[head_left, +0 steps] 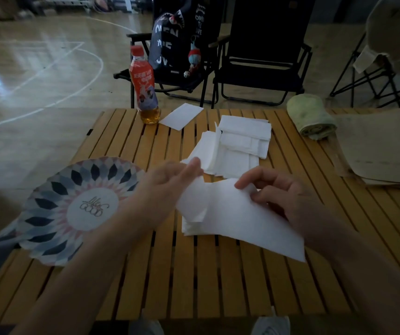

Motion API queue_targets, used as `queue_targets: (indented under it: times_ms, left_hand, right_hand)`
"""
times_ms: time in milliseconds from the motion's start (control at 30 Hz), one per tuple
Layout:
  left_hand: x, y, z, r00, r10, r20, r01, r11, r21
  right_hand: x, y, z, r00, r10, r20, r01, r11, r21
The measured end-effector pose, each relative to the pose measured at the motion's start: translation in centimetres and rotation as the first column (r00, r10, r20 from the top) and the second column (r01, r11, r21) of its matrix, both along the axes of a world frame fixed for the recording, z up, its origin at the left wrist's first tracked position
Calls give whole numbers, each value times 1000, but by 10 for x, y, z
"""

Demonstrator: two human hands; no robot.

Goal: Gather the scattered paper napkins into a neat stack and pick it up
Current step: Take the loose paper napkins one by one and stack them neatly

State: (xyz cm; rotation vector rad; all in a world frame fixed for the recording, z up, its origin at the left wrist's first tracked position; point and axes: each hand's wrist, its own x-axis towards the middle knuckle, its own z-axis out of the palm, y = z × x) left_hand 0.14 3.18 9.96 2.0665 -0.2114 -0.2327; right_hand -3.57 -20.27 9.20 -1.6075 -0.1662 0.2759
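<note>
Head view, left to right across the slatted wooden tabletop (pixel 218 281). A patterned paper plate (pixel 49 213) lies at the left edge, partly overhanging it. A drink bottle (pixel 144 88) with a red cap and label stands upright at the far edge, left of centre. A single napkin (pixel 181 116) lies flat just beside the bottle, to its right.

The left hand (pixel 170 180) is raised over the middle of the tabletop, with its fingers nearly straight against the left edge of an unfolded napkin (pixel 232 213). The hand is blurred and the thumb is not clear, so whether it pinches the sheet cannot be determined. The unfolded napkin hangs above the tabletop between both hands. Beneath its left part, a small set of folded napkins (pixel 190 229) rests on the slats. Beyond the hands, a loose napkin pile (pixel 240 143) lies unevenly overlapped toward the far edge.

The right hand (pixel 281 192) has its fingers curled and pinches the upper right edge of the unfolded napkin.

A rolled green towel (pixel 311 119) lies at the far right corner. Brown paper bags (pixel 382 151) lie flat along the right edge.
</note>
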Motion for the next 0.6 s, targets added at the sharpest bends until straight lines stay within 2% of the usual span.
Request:
queue_targets:
  times_ms: [133,267,400,467,533,600]
  left_hand:
    - [-8,-9,7,976,-166,-138,162,986,-37]
    - [-9,-10,6,964,-223,-142,220,975,-32]
    - [-4,-5,4,970,-123,-209,92,984,-153]
    - [1,-1,0,977,-11,-214,-34,978,-204]
    - [7,3,-5,977,120,-178,-151,974,-170]
    - [12,4,-11,970,214,-113,-223,973,-66]
  right_hand:
    - [-3,0,5,999,37,39,-40,995,95]
    - [-4,-4,8,998,49,48,-56,985,161]
    - [1,-14,5,999,48,21,-51,986,160]
    - [7,-21,-1,998,27,-63,-18,991,132]
    - [13,-28,-9,979,-47,-199,75,988,135]
    - [17,-30,-17,942,-143,-305,189,974,127]
